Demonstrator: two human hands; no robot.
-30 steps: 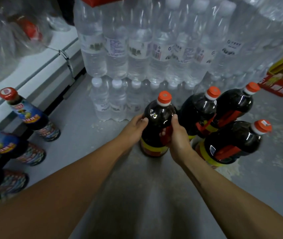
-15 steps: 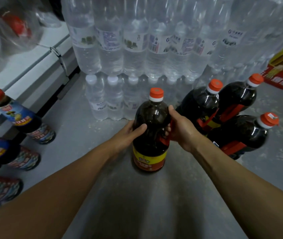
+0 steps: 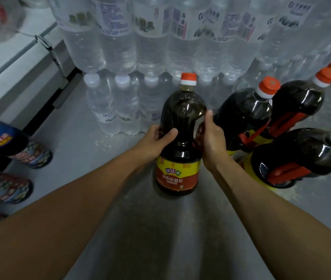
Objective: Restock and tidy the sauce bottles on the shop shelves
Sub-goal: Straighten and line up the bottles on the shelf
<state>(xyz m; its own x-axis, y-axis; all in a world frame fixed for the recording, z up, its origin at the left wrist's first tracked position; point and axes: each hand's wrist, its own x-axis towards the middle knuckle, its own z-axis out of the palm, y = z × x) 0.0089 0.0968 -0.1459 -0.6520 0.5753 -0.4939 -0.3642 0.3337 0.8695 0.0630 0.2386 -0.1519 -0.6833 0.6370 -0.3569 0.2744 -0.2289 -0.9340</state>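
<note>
Stacking against the far side: shrink-wrapped packs of water bottles [image 3: 160,47], two tiers, filling the whole back of the view. Grey floor [image 3: 150,229] runs from them toward me. Right of centre, three dark sauce bottles [image 3: 281,128] huddle together, touching, red handles showing. At far left, a row of blue-labelled bottles [image 3: 29,154] lines a pale cabinet edge. Change noted: a second ago the fourth sauce bottle [image 3: 180,138] stood in with that right-hand cluster; it now stands apart, nearer me and left of them, upright on the floor, label turned my way. Reads as one bottle singled out for carrying to the shelf, so restocking is under way, not finished. My left hand [image 3: 156,142] wraps the bottle's waist from the left, thumb across the front; my right hand [image 3: 211,140] grips its right side over the red handle, thumb up along the shoulder. Bottle itself: dark brown liquid nearly to the neck, glossy plastic, orange cap over a white collar, yellow-and-red label low on the body.
</note>
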